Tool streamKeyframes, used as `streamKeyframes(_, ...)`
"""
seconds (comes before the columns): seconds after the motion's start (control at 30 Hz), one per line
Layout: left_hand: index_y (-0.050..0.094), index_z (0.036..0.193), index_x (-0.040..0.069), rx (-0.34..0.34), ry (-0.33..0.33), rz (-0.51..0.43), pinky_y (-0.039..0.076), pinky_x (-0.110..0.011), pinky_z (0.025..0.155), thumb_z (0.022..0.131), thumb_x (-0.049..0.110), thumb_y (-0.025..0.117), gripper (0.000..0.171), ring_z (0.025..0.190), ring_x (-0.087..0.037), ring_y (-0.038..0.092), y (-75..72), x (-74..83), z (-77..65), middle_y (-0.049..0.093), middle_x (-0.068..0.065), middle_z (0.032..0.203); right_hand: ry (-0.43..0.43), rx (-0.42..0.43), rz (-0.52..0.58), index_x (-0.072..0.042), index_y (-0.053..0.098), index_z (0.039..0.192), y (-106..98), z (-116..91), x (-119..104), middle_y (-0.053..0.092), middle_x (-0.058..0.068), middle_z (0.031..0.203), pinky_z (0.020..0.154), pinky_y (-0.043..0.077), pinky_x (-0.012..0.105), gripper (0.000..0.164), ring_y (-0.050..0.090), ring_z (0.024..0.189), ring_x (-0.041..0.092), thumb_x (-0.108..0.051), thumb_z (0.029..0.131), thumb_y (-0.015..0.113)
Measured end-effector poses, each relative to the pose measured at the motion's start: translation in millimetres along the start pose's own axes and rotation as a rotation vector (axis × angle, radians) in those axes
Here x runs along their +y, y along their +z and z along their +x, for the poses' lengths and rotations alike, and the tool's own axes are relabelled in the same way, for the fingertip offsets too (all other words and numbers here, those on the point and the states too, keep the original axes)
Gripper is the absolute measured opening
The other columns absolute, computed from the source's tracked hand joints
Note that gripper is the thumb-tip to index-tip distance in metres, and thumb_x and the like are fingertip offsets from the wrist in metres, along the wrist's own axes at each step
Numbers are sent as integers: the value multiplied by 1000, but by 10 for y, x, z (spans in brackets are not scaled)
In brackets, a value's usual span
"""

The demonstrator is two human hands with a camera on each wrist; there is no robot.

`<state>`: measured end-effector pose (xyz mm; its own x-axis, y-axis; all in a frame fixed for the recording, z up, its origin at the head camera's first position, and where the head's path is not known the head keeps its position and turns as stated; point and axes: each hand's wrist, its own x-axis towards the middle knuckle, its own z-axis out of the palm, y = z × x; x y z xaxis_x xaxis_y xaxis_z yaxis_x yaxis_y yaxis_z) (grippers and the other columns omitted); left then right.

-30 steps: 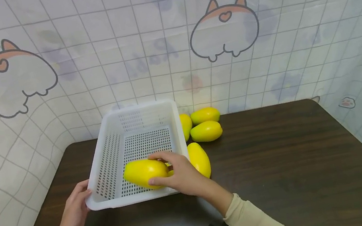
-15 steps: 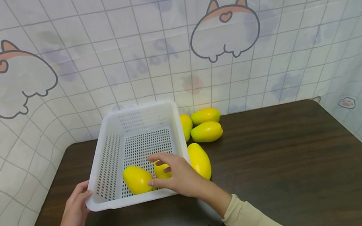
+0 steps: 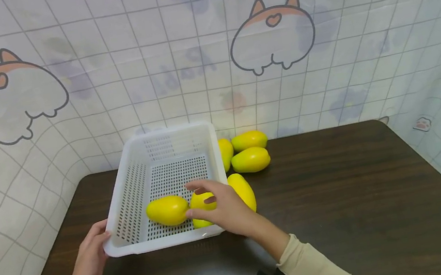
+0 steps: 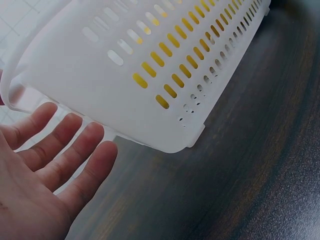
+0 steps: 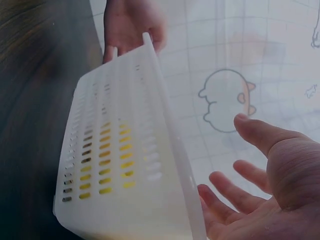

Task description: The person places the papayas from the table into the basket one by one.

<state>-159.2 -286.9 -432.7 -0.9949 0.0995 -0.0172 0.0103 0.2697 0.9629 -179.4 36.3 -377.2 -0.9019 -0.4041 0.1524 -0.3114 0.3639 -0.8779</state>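
Observation:
A white perforated plastic basket (image 3: 127,249) stands on the table, and my left hand (image 3: 89,264) holds its near left rim. In the left wrist view, that hand's fingers (image 4: 85,170) reach under the rim at the basket wall. A yellow mango (image 3: 168,211) lies on its side in the near part of the basket. Right of it is another mango (image 3: 202,220), partly hidden behind my right hand (image 3: 226,208). The right hand hovers over the basket's near right side with fingers spread and loosely bent, holding nothing, its thumb tip close to the left mango.
Outside the basket's right wall lie several yellow mangoes: one near mango (image 3: 242,190) against the wall and others such as this mango (image 3: 251,160) farther back. The dark wooden table (image 3: 347,203) meets a patterned curtain (image 3: 284,96) behind.
The right hand has let go of a mango, which settled on its side in the basket. The hand then drew slightly right with its fingers apart. The left hand stayed at the rim.

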Motion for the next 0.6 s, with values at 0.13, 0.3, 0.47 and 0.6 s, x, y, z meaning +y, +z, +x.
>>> streamKeyframes(0.13, 36, 130, 9, 1, 6, -6, 43, -18, 78, 100, 32, 29, 39, 97, -1, 52, 1, -6, -3, 47, 12, 114, -9, 15, 10, -26, 49, 126, -47, -9, 15, 53, -6, 128, 91, 46, 33, 52, 51, 115, 19, -37, 79, 68)
streamKeyframes(0.3, 36, 129, 7, -11, 25, -42, 43, -17, 78, 100, 29, 29, 37, 97, 0, 54, -4, -12, 1, 49, 12, 113, -9, 37, 33, -24, 50, 125, -102, -17, 44, 54, -6, 126, 91, 46, 35, 50, 51, 114, 20, -33, 80, 69)
streamKeyframes(0.47, 37, 130, 8, -9, 23, -24, 43, -17, 78, 100, 30, 29, 38, 97, 0, 54, -2, -12, 1, 49, 13, 113, 9, 66, 52, -20, 51, 126, -165, -57, 16, 55, -4, 126, 93, 44, 39, 50, 50, 114, 19, -27, 80, 69)
streamKeyframes(0.6, 37, 129, 8, -8, 12, -17, 43, -17, 78, 100, 32, 29, 39, 97, 0, 54, 1, -6, 0, 49, 13, 113, 15, 82, 80, -13, 51, 125, -245, -135, -144, 55, 3, 127, 94, 43, 44, 46, 50, 114, 22, -18, 82, 67)
